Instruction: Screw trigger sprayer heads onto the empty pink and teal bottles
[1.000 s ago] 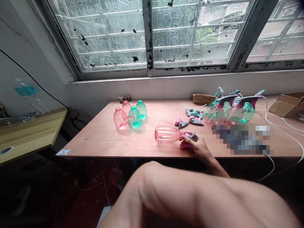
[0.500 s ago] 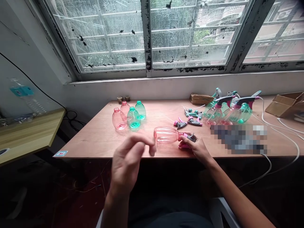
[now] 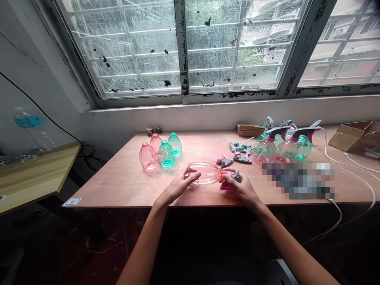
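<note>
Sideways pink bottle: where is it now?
In the head view, the pink bottle is just right of centre, near the front edge of the table, between the left hand at its base and the right hand at the spray head.

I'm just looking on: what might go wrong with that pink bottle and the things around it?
The pink bottle is held sideways near the front edge of the table; if it slipped, it might roll off. The left hand looks loosely curled at its base, so the bottle might turn when the right hand twists the spray head. The four standing bottles are close together, so one knock could topple several.
</note>
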`<control>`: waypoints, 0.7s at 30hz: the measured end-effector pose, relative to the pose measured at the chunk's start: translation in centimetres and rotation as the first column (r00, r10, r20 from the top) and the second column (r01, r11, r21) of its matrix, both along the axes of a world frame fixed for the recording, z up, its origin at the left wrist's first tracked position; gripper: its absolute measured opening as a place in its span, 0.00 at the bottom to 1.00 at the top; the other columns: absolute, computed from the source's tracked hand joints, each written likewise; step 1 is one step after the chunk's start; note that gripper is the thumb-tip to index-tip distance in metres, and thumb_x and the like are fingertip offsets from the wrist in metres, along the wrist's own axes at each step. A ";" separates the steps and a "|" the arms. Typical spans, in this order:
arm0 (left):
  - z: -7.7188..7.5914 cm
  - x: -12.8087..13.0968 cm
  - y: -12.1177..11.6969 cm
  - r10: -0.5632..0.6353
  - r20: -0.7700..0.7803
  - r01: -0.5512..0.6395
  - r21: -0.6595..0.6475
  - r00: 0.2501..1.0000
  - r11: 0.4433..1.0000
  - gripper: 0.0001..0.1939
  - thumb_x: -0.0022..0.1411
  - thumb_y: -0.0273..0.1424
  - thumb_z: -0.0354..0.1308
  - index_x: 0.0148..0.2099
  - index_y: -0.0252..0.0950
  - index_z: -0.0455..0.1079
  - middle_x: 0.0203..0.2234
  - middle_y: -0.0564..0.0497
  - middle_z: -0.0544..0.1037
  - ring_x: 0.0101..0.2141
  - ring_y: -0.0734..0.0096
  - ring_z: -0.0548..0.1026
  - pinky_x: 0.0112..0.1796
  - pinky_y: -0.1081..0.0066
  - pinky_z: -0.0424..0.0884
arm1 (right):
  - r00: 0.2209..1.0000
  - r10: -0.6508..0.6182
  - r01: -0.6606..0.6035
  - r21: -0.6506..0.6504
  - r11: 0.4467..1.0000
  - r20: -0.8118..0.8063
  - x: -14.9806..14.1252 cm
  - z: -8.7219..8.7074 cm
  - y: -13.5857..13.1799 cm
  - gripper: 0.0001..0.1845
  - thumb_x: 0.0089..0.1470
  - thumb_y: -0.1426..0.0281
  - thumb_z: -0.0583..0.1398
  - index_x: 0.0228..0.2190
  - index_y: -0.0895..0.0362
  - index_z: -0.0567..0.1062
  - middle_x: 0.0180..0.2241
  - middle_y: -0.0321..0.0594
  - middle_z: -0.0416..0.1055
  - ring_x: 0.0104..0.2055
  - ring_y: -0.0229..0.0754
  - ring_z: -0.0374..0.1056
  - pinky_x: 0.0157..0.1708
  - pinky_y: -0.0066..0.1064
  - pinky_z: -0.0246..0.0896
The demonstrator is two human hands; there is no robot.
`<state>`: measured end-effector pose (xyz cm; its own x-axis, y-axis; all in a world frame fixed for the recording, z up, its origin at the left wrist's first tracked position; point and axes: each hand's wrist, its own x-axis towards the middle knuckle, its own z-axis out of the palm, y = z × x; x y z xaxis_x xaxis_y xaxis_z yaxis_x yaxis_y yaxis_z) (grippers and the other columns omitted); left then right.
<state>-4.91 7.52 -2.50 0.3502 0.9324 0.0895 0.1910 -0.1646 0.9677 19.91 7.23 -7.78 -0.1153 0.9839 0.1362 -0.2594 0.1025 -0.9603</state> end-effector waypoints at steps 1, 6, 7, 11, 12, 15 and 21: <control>0.3 -0.3 0.1 -0.004 -0.012 0.003 -0.015 1.000 1.000 0.28 0.64 0.48 0.60 0.58 0.36 0.68 0.53 0.43 0.74 0.53 0.52 0.73 0.53 0.56 0.69 | 1.000 0.005 -0.005 -0.037 0.999 0.002 0.0 0.1 0.0 0.26 0.50 0.56 0.71 0.45 0.55 0.71 0.31 0.37 0.77 0.30 0.43 0.76 0.35 0.38 0.77; -1.0 -0.6 0.0 -0.064 0.133 0.074 -0.072 0.989 0.995 0.42 0.61 0.39 0.66 0.72 0.42 0.50 0.58 0.40 0.70 0.57 0.52 0.71 0.56 0.54 0.67 | 0.998 0.058 -0.056 -0.091 0.994 0.014 0.7 0.2 -0.6 0.30 0.48 0.57 0.73 0.46 0.52 0.67 0.29 0.34 0.76 0.31 0.44 0.76 0.34 0.37 0.77; -1.6 -0.6 0.0 -0.083 0.174 0.097 -0.075 0.981 0.992 0.46 0.60 0.37 0.67 0.73 0.43 0.46 0.59 0.40 0.69 0.56 0.53 0.71 0.58 0.53 0.66 | 0.997 0.073 -0.071 -0.071 0.995 0.027 0.8 0.2 -0.7 0.29 0.48 0.58 0.73 0.46 0.53 0.67 0.30 0.35 0.77 0.32 0.43 0.77 0.35 0.37 0.77; -3.5 -0.9 0.3 -0.091 0.272 0.113 -0.066 0.958 0.991 0.60 0.55 0.31 0.71 0.74 0.51 0.30 0.61 0.40 0.66 0.56 0.53 0.72 0.58 0.47 0.66 | 0.993 0.093 -0.090 -0.044 0.995 0.076 1.1 0.2 -0.9 0.25 0.50 0.59 0.72 0.43 0.54 0.67 0.31 0.38 0.78 0.33 0.45 0.77 0.36 0.38 0.77; -3.8 -1.0 0.4 -0.096 0.261 0.115 -0.058 0.961 0.992 0.62 0.54 0.30 0.72 0.74 0.51 0.30 0.61 0.40 0.66 0.58 0.51 0.70 0.58 0.46 0.66 | 0.993 0.092 -0.088 -0.044 0.995 0.075 1.0 0.1 -0.9 0.25 0.50 0.59 0.72 0.43 0.54 0.67 0.31 0.37 0.78 0.33 0.46 0.78 0.36 0.40 0.77; -4.2 -1.4 0.5 -0.143 0.191 0.141 0.024 0.971 0.990 0.58 0.52 0.29 0.73 0.74 0.49 0.40 0.66 0.39 0.60 0.64 0.46 0.61 0.60 0.47 0.63 | 0.993 0.083 -0.084 0.014 0.996 0.087 0.9 0.0 -0.8 0.26 0.49 0.59 0.72 0.44 0.54 0.68 0.32 0.37 0.77 0.34 0.46 0.78 0.38 0.42 0.78; -4.4 -1.5 0.2 -0.145 0.185 0.138 0.053 0.972 0.989 0.59 0.56 0.32 0.71 0.74 0.50 0.33 0.65 0.37 0.60 0.64 0.44 0.63 0.61 0.45 0.60 | 0.972 0.082 -0.105 0.096 0.990 0.220 0.7 -0.2 -0.8 0.21 0.52 0.60 0.70 0.43 0.55 0.72 0.34 0.36 0.76 0.33 0.44 0.79 0.38 0.37 0.78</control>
